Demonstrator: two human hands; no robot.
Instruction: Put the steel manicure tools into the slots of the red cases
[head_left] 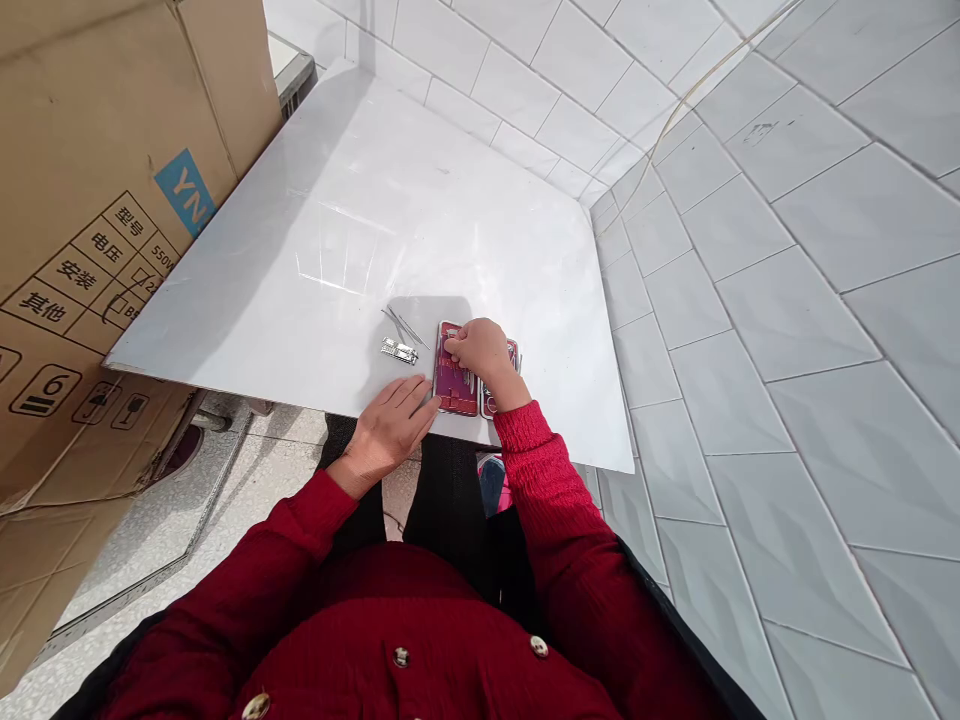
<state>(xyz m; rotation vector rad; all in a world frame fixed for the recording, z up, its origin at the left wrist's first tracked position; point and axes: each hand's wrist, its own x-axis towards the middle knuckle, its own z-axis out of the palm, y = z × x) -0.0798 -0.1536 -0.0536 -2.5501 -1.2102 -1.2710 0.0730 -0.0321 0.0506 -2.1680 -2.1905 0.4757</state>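
An open manicure kit case [456,388] with a dark red lining lies near the front edge of the white table. My right hand [480,348] is over it, its thumb and fingers pinched together at the upper part of the left half. What the fingertips hold, if anything, is hidden. The case's right half is partly covered by that hand and wrist. My left hand [391,418] rests on the table edge with fingers stretched out, fingertips by the case's lower left side. Left of the case lie silver nail clippers [399,350] and thin metal tools [405,326].
A large cardboard box [97,150] stands along the table's left side. Tiled walls [757,290] border the table [480,230] at the back and right. A thin cable [675,110] hangs down the wall by the corner.
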